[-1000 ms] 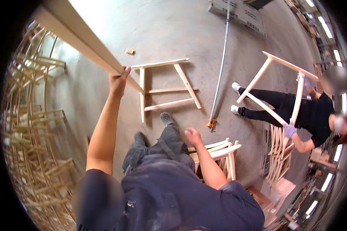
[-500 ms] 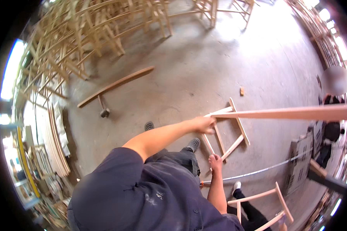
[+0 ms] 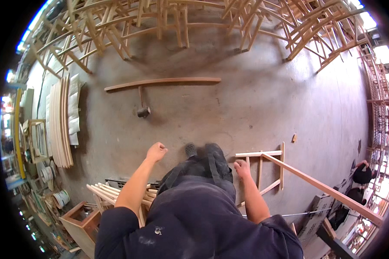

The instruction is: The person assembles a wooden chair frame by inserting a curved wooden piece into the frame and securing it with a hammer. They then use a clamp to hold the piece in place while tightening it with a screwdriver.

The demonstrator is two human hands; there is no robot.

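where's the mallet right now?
Head view, upper left of centre: the mallet lies on the concrete floor, handle touching the curved wooden slat above it, ahead of the left hand.

A long curved wooden slat point(image 3: 162, 82) is seen lying on the concrete floor point(image 3: 255, 103) at about twelve o'clock, with a mallet point(image 3: 142, 105) laid just below it, its handle pointing toward the slat. Stacked wooden chair frames point(image 3: 194, 21) are ranged along the top, from ten to two o'clock. Bent pale slats point(image 3: 61, 121) are leaned at nine o'clock. A small wood offcut point(image 3: 294, 138) is found at three o'clock. At seven o'clock an open wooden box point(image 3: 83, 222) is placed, beside what may be rolls of tape point(image 3: 61, 198).
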